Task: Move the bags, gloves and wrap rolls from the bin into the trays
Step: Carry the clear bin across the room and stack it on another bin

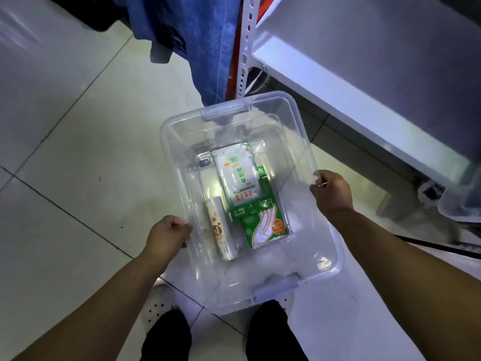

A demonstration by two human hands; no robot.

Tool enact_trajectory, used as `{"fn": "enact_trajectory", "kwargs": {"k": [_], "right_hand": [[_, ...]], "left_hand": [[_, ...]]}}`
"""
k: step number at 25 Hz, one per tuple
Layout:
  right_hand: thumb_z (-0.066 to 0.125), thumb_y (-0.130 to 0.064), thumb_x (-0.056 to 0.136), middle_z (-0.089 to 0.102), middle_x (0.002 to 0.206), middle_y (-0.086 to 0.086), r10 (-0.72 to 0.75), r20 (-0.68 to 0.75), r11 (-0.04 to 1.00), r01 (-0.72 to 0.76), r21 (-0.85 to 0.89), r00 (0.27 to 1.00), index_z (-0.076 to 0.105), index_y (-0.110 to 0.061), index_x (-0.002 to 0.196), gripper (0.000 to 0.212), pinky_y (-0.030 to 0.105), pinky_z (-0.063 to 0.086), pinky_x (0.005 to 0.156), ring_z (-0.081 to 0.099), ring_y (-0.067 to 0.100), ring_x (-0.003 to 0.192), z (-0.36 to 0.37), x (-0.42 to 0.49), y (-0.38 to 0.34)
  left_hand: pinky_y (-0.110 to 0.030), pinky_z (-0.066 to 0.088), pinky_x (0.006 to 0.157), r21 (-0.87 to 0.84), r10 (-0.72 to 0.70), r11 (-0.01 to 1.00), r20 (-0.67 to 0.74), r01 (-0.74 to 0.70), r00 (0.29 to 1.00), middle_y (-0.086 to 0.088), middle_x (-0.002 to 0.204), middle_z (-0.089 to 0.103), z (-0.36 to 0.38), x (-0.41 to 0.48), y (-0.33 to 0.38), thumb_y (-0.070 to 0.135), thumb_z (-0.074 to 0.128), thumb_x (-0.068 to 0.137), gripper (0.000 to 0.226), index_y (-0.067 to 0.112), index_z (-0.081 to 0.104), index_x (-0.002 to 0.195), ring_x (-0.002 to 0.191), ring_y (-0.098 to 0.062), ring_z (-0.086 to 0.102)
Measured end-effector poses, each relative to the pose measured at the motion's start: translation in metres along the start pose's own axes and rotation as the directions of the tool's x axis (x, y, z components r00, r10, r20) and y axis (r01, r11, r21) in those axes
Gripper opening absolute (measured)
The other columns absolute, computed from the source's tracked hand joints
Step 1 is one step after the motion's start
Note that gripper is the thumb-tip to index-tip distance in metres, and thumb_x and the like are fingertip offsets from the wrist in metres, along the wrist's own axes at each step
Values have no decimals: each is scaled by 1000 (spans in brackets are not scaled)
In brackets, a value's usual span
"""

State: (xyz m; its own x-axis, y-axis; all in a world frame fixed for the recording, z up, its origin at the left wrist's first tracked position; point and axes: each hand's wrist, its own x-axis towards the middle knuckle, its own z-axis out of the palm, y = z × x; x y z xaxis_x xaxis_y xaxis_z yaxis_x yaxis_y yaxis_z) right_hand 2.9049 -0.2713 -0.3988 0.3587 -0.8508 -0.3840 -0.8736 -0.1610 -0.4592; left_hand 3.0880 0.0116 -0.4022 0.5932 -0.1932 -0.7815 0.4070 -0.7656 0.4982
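Much of the clear bin is hard to read, its walls being transparent and streaked with glare; the floor tiles are seen straight through it. The print on the packs inside cannot be made out. A second clear container, beyond the right hand, is cut off by the frame edge, and its contents cannot be told. The white shelf above the right hand is also cropped.

The left hand is closed around the bin's left rim, fingers curled over the edge. The right hand is closed on the opposite rim, the fingertips pinched at the wall.

Between the two hands, on the bin's bottom, three items are seen. A wrap roll lies just beside the left hand, inside the wall. A white bag pack lies farther from both hands, partly overlapping a green glove pack, which is nearer the right hand. Below the hands, two dark trouser legs and white shoes are visible.
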Motion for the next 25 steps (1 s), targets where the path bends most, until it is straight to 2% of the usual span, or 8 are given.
{"fn": "enact_trajectory", "kwargs": {"k": [3,6,11,13,16,19,22,25], "right_hand": [[59,-6,84,66,110,20,24,25,1000,-25,10,999,60,-2,117,32,32,45,84,59,35,98,-12,-10,-2],[59,-8,86,66,112,17,40,-3,999,-40,6,999,62,-3,114,29,32,45,88,60,32,101,-42,-29,-7],[58,-6,86,67,95,7,-69,-340,987,114,114,938,68,-11,94,14,30,50,75,62,23,86,-136,-81,-22],[56,-7,84,63,87,-1,18,-498,981,81,176,867,67,-16,86,14,36,52,71,60,18,80,-182,-105,-19],[58,-13,79,48,81,-14,181,-726,958,47,283,664,56,-24,81,12,34,48,71,52,7,74,-239,-127,-13],[66,-15,75,44,99,1,302,-823,935,17,353,481,50,-13,99,28,34,45,80,49,22,89,-283,-118,-8],[69,-29,77,46,121,12,433,-751,895,-138,425,498,46,-5,119,54,35,41,92,46,28,112,-304,-88,-6],[56,-27,84,55,106,11,517,-667,847,-209,489,536,46,-12,93,21,36,43,78,55,31,100,-306,-71,-4]], "left_hand": [[-38,53,72,117,-2,993,-7,3,1000,-22,87,60,1,-7,7,5,60,83,3,3,57,84,73,-31,59],[-30,42,80,348,131,933,-110,-85,985,-17,105,63,1,-29,29,10,60,83,28,2,57,109,94,-33,59],[-32,42,79,391,394,849,-18,-356,919,-7,112,64,15,-82,97,10,56,83,24,14,59,107,93,-29,61],[-31,42,77,409,504,778,48,-477,862,-4,111,65,30,-109,136,11,55,83,23,17,60,105,90,-27,61],[-33,44,78,402,591,687,174,-605,787,-2,113,64,56,-146,187,13,56,83,26,18,60,108,86,-25,61],[-31,45,75,386,641,601,291,-700,710,2,115,62,83,-178,226,16,56,83,27,22,58,110,85,-20,60],[-29,43,71,370,668,552,340,-748,662,7,112,61,104,-198,249,18,56,83,25,26,57,107,81,-17,60],[-29,44,72,327,671,536,394,-778,628,7,109,62,120,-210,263,18,56,83,23,27,57,105,79,-15,59]]}}
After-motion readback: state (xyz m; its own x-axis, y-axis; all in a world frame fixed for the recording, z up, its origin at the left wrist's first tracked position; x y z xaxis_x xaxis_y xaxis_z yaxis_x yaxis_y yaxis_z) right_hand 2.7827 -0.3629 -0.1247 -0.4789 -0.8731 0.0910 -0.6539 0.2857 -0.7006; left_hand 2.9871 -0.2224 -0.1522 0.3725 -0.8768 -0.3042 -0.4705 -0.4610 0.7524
